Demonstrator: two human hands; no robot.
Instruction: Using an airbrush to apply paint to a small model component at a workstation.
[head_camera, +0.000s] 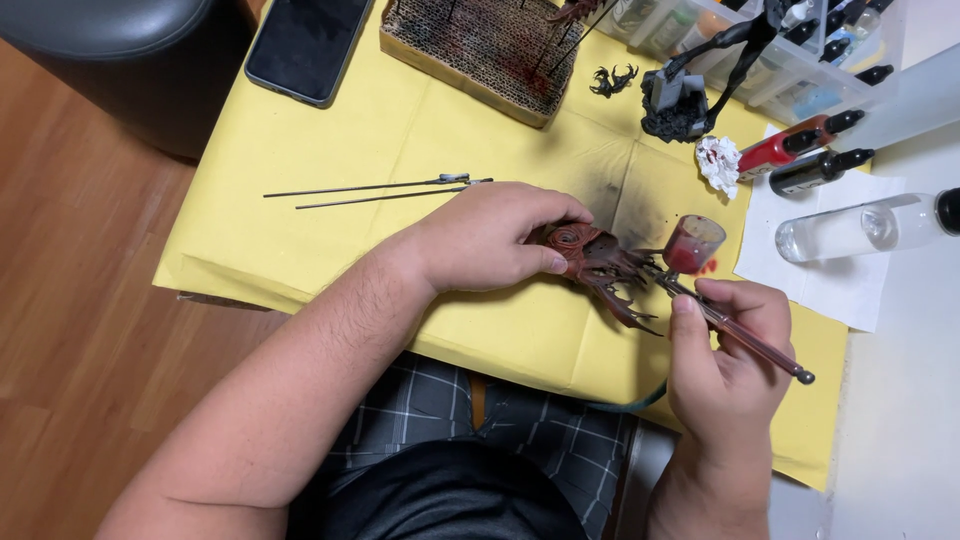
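Head view: left hand (487, 240) grips a dark red spiky model part (598, 268), fingers wrapped round its rounded end, w/ the part held just above the yellow sheet (400, 130) on the desk. Right hand (728, 352) is closed on an airbrush (722, 322), its tip touching or nearly touching the part, red paint cup (692, 243) upright beside it. 2 thin rods (375, 190) lie left of the part; a phone (306, 42) lies farther off, up-left.

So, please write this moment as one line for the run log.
left hand: holds reddish-brown spiky model part | right hand: holds airbrush, tip at the part | surface: yellow paper
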